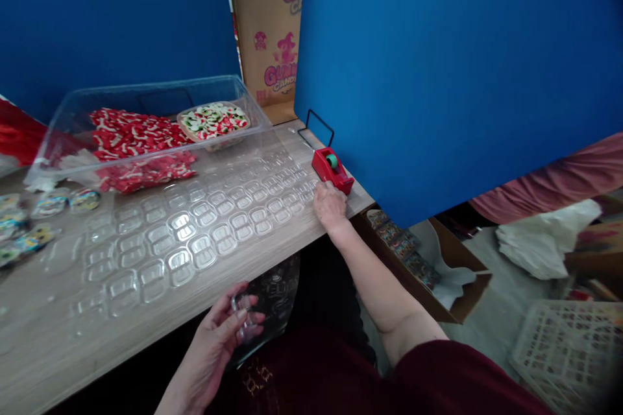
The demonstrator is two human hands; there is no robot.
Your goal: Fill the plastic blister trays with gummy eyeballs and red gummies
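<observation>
My left hand point(214, 343) is closed around a small clear plastic blister point(246, 318), its thumb and fingers pinching it above my lap. Behind that hand a clear moulded plastic sheet point(277, 301) hangs below the table edge; whether the two are joined I cannot tell. At the table's front edge, my right hand point(331, 205) has curled fingers and rests against the near side of a red tape dispenser point(332, 170) with a green core. Its fingertips are hidden. Clear blister sheets point(180, 227) with rows of oval pockets lie across the tabletop.
A clear plastic bin point(146, 87) holds red-and-white candies point(139, 133) and a tub of mixed candies point(214, 120). Small filled packs point(29, 233) lie at left. Blue panels point(438, 78) border the table. An open carton point(457, 301) and a white crate point(569, 343) stand at right.
</observation>
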